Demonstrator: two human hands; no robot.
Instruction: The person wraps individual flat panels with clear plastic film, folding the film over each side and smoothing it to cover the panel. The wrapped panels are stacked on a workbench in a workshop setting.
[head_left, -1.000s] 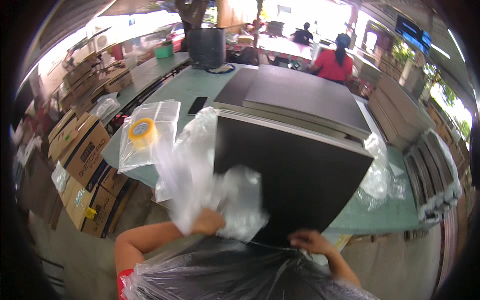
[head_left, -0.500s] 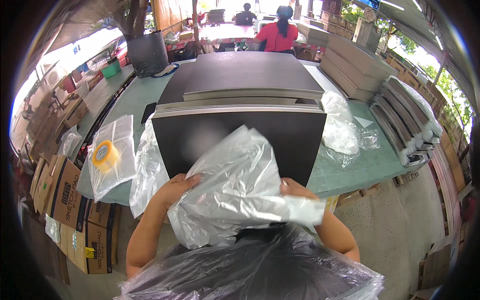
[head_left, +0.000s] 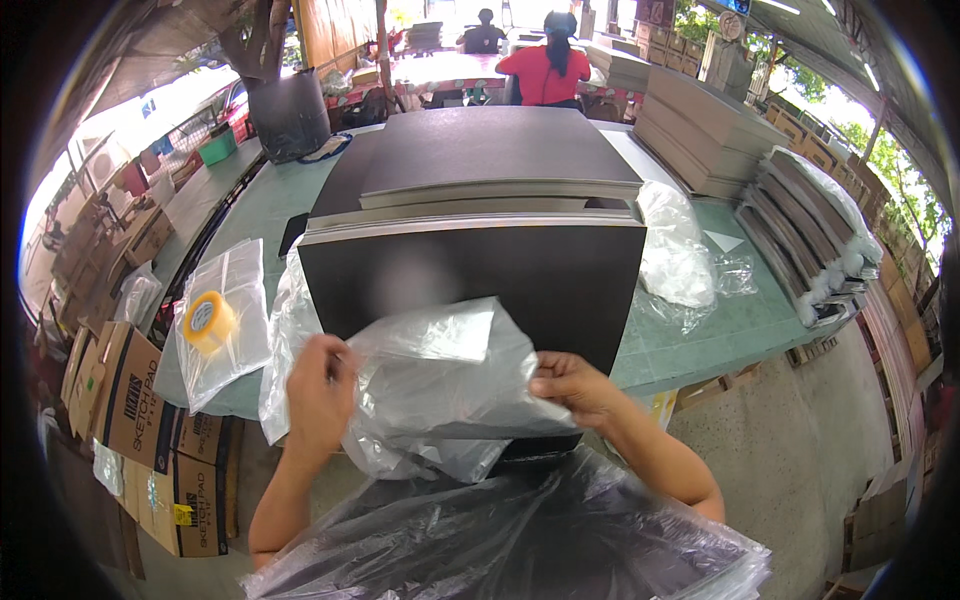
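Both hands up at near edge of green counter (head_left: 690,345), w/ a clear plastic bag (head_left: 440,385) stretched between them. Left hand (head_left: 318,385): fingers closed, pinching bag's left edge. Right hand (head_left: 572,388): fingers closed on bag's right edge, thumb on top. Bag crumpled, looks empty; mouth not discernible. It hangs in front of a dark upright board (head_left: 470,275), covering board's lower middle.

Board stands at front of a stack of dark flat boards (head_left: 495,150) lying on counter centre, reaching toward far edge.

Containers:
- Clear flat bag (head_left: 225,315) at counter's left near corner, holds a yellow tape roll (head_left: 208,322).
- More loose clear plastic (head_left: 285,340) between that bag and upright board, draped over near edge.
- Bunched clear plastic (head_left: 675,255) on counter right of stack, touching stack's corner.
- Cardboard cartons (head_left: 140,420) on floor below left edge, closed, contents not visible.
- Green tub (head_left: 218,148) on a far-left bench, contents can't tell.

Other: dark bin-like thing (head_left: 288,115) at far left corner. Wrapped bundles of boards (head_left: 815,235) along right edge; tan board pile (head_left: 700,130) behind them. Person in red top (head_left: 545,72) seated past far edge, back turned. Large sheet of dark-looking plastic (head_left: 510,530) at bottom, below the hands, hiding the lap and counter's near underside.
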